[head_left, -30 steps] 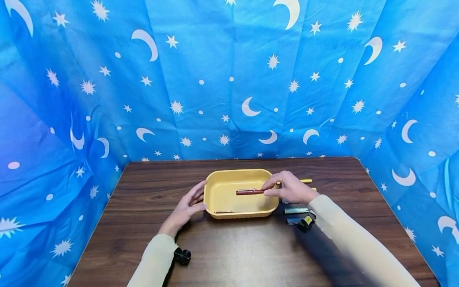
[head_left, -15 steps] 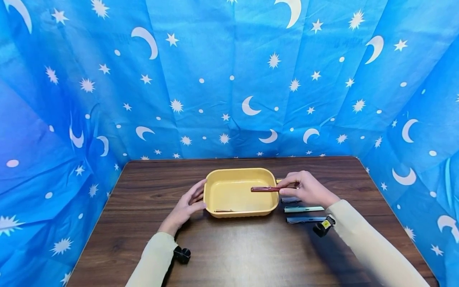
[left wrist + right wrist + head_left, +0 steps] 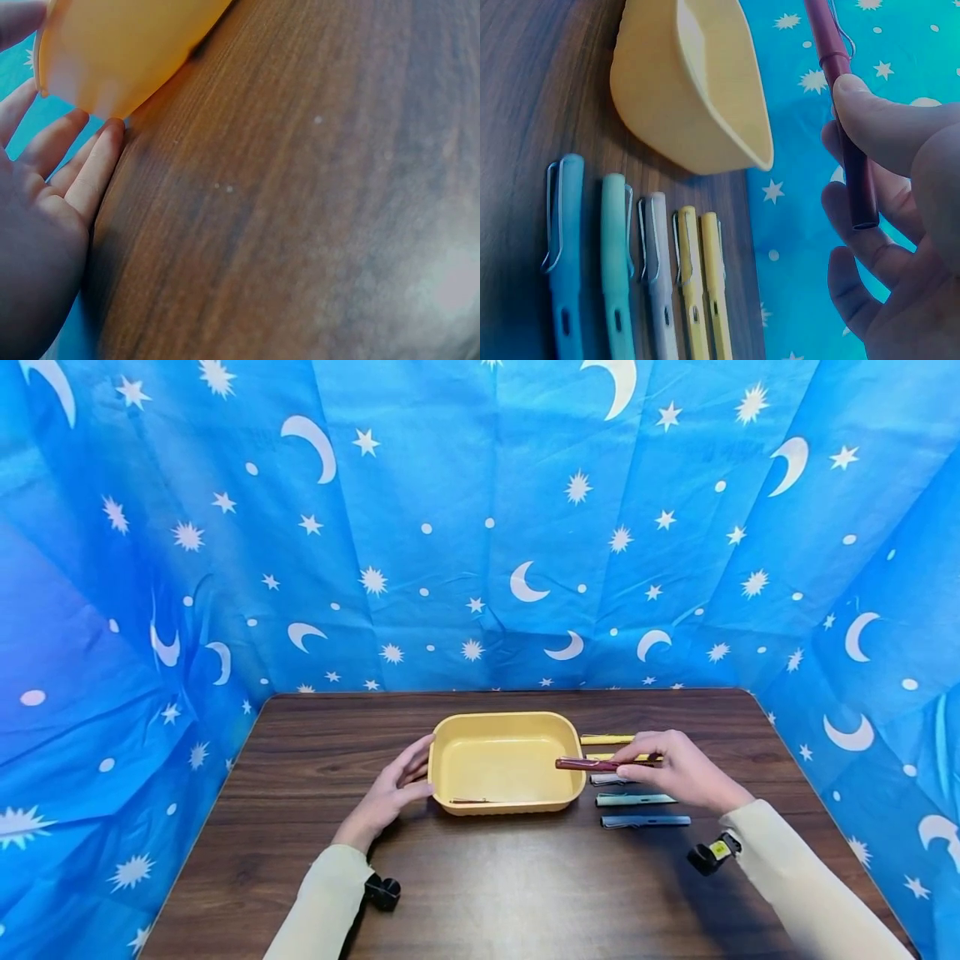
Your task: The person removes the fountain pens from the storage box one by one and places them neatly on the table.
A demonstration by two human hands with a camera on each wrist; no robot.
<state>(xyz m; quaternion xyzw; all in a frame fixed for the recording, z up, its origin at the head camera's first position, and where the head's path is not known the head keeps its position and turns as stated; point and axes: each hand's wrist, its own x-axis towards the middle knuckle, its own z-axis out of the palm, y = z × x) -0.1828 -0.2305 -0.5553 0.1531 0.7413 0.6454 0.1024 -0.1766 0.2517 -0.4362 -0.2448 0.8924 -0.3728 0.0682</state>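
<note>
My right hand [image 3: 686, 772] pinches a dark red pen [image 3: 585, 765] with a metal clip between thumb and fingers. Its clip end overlaps the right rim of a yellow plastic bin [image 3: 506, 807]. In the right wrist view the red pen [image 3: 847, 127] is held above table level, its other end below the thumb. My left hand [image 3: 384, 793] rests against the bin's left end, and in the left wrist view its fairly straight fingers [image 3: 97, 165] touch the outer wall. Inside the bin, by the near left corner, a thin pen [image 3: 468, 801] shows, partly hidden by the wall.
Right of the bin lies a row of clipped pens: a blue pen [image 3: 570, 255], a mint green pen [image 3: 615, 255], a grey pen [image 3: 658, 262] and two yellow pens [image 3: 690, 270]. All rest on the dark wood table [image 3: 487, 885]. A blue star-and-moon cloth [image 3: 450, 527] surrounds it.
My right hand has moved right with the red pen, from over the bin's inside to its right rim, uncovering more of the pen row. My left hand has stayed put.
</note>
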